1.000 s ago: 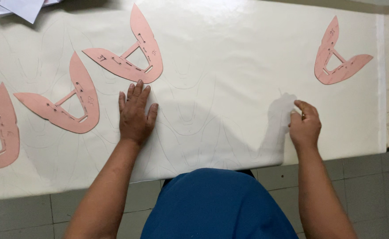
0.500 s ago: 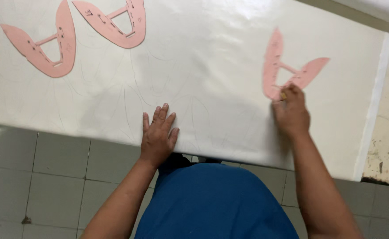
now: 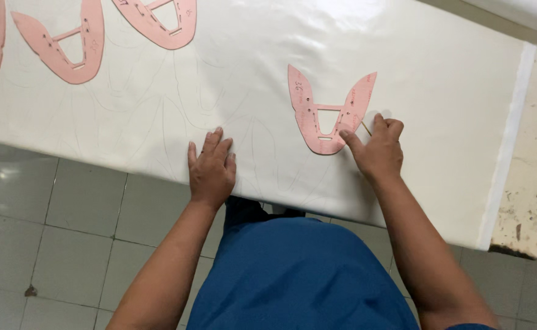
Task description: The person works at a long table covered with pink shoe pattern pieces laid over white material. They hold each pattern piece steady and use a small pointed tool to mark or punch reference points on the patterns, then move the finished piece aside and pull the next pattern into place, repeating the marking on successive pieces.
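- Grey tiled floor (image 3: 67, 226) below a table draped in a cream sheet (image 3: 250, 67).
- Left hand (image 3: 211, 168) lies flat, fingers spread, holding nothing.
- Right hand (image 3: 376, 150) pinches a thin pencil (image 3: 366, 128), index finger touching the pink template (image 3: 328, 113).
- 3 more pink templates (image 3: 67, 43) lie far left.

Spare pink templates (image 3: 67, 46), grey tiled floor (image 3: 67, 244).

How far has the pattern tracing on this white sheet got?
Done: faint traced outlines cover the white sheet on the left side. In hand: the right hand holds a pencil against the pink template; the left hand lies flat on the sheet. Left: the stretch beyond the template shows no lines.
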`<action>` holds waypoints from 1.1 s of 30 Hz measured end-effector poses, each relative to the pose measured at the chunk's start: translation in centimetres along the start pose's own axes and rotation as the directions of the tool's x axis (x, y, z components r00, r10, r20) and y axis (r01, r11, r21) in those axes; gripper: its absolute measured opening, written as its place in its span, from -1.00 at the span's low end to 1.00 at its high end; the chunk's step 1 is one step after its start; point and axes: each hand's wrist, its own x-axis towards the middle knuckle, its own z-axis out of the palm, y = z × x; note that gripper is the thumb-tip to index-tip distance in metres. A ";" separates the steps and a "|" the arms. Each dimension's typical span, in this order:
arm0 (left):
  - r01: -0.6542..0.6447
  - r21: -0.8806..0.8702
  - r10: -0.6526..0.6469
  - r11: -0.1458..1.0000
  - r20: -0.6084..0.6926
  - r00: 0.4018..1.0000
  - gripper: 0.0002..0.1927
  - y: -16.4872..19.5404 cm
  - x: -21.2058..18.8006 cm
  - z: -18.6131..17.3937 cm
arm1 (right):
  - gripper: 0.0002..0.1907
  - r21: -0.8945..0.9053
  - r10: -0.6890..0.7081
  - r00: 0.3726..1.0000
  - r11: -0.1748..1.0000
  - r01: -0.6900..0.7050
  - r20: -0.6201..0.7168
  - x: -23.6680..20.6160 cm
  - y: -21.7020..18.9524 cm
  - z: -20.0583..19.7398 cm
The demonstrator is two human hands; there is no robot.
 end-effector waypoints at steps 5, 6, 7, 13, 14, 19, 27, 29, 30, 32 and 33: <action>-0.057 0.030 0.057 0.998 -0.002 0.998 -0.65 -0.2 0.2 0.1 | 0.06 0.035 0.120 0.993 0.992 -0.120 0.014 2.1 -2.7 0.3; -0.059 0.013 0.059 0.998 0.004 0.998 -0.66 -0.3 0.1 0.0 | 0.02 0.048 0.113 0.994 0.992 -0.113 -0.006 2.6 -2.9 0.0; -0.063 -0.004 0.063 0.998 0.008 0.998 -0.66 -0.5 0.2 0.0 | -0.03 0.072 0.138 0.990 0.988 -0.139 0.017 3.3 -3.0 -0.4; -0.147 -0.026 0.147 0.989 -0.019 0.989 -0.71 -1.7 0.2 -0.1 | -0.09 0.121 0.198 0.975 0.970 -0.209 0.101 6.3 -2.7 -1.7; -0.145 -0.024 0.145 0.989 -0.011 0.989 -0.72 -1.9 0.4 -0.1 | -0.10 0.118 0.191 0.977 0.972 -0.202 0.098 6.5 -2.7 -1.7; -0.179 -0.017 0.180 0.984 0.013 0.984 -0.70 -2.7 0.6 -0.4 | -0.14 0.163 0.201 0.972 0.962 -0.219 0.122 6.8 -2.6 -1.9; -0.181 -0.115 0.182 0.977 -0.004 0.983 -0.70 -2.4 2.0 -0.1 | -0.64 0.642 0.183 0.982 0.748 -0.170 0.048 2.5 -3.6 -4.4; -0.207 -0.127 0.208 0.970 -0.008 0.978 -0.69 -1.9 2.6 0.0 | -0.73 0.524 0.087 0.974 0.851 0.036 -0.208 0.0 -5.0 -4.5; -0.214 -0.163 0.218 0.963 0.008 0.976 -0.68 -1.5 3.0 0.1 | -0.77 0.441 0.020 0.946 0.888 0.132 -0.324 -0.9 -6.0 -4.3; -0.219 -0.229 0.235 0.949 0.049 0.971 -0.65 -0.8 3.7 0.5 | -0.71 0.342 -0.158 0.943 0.904 0.257 -0.291 -2.3 -8.1 -3.3; -0.204 -0.252 0.233 0.946 0.089 0.969 -0.60 -0.4 4.1 0.7 | -0.56 0.333 -0.204 0.961 0.907 0.258 -0.189 -2.7 -8.9 -2.7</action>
